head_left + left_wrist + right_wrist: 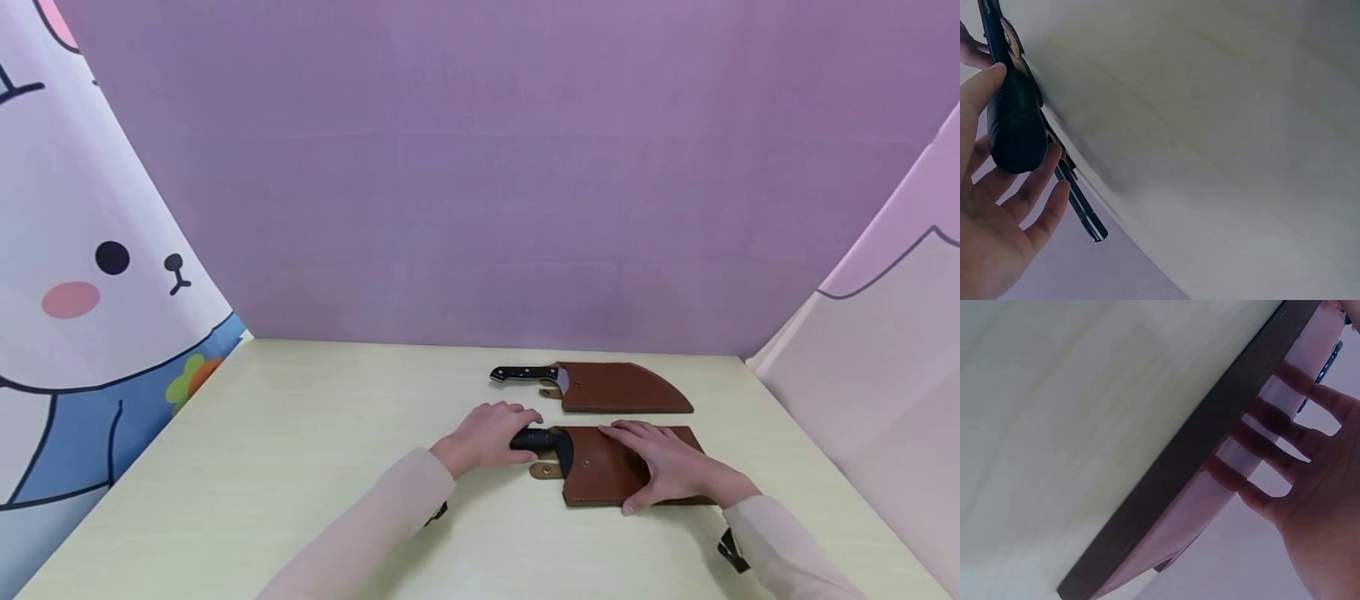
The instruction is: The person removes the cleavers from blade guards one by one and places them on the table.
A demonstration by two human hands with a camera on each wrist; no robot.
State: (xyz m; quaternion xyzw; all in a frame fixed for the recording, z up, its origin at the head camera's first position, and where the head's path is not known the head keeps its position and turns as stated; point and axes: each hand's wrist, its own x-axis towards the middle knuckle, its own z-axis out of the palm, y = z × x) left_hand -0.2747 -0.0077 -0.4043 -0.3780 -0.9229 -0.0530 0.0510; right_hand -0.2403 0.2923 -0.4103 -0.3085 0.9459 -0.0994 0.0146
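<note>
A knife with a thick black handle (pixel 534 440) lies on the table, its blade covered by a brown leather sheath (pixel 596 482). My left hand (pixel 486 438) holds the handle's end, thumb on one side and fingers curved along the other, as the left wrist view also shows. Over the sheath spreads my right hand (pixel 667 463), its thumb at the near edge and its fingers towards the far edge. In the right wrist view those fingertips press on the glossy leather face (pixel 1179 528). A tan strap with a snap (pixel 546 472) sticks out beside the handle.
Behind it lies a second knife with a riveted black handle (pixel 525 373), its blade in a curved brown sheath (pixel 622 388). The pale table (pixel 337 400) meets a purple backdrop (pixel 480 183). Printed cloth (pixel 82 208) hangs at the left, and a pale cloth at the right.
</note>
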